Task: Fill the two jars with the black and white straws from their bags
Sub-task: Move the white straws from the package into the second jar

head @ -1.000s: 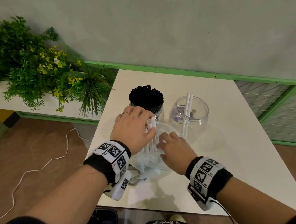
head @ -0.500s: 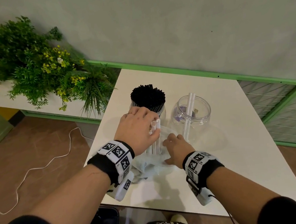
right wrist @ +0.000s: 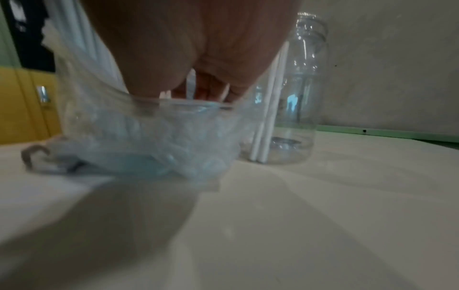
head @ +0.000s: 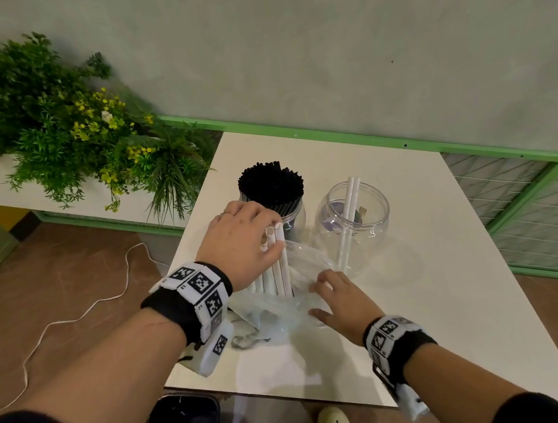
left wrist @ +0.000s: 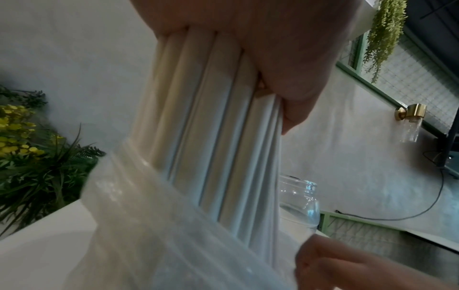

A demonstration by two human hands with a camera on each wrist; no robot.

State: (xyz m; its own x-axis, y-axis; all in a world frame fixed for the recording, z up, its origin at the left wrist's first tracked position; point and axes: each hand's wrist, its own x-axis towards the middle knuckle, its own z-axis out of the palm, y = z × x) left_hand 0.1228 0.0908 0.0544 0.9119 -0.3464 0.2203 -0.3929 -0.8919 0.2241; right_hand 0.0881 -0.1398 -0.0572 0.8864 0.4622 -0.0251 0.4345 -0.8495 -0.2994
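My left hand (head: 244,240) grips a bundle of white straws (head: 278,266) near their tops and holds them upright, their lower ends still inside a clear plastic bag (head: 281,309). The left wrist view shows the white straws (left wrist: 211,127) rising out of the bag (left wrist: 154,225). My right hand (head: 339,303) presses the bag's rim down on the table; its fingers (right wrist: 211,86) curl over the bag (right wrist: 154,135). A jar packed with black straws (head: 271,186) stands behind my left hand. The clear jar (head: 354,224) to its right holds two white straws (head: 349,217).
The white table (head: 417,300) stands against a grey wall with a green rail. A planter of green and yellow plants (head: 55,131) lies to the left. A white cable (head: 58,320) runs over the brown floor. A crumpled empty bag (head: 250,340) lies by my left wrist.
My left hand has lifted the white straws higher out of the bag. My right hand has slid down and nearer, pushing the bag downward.
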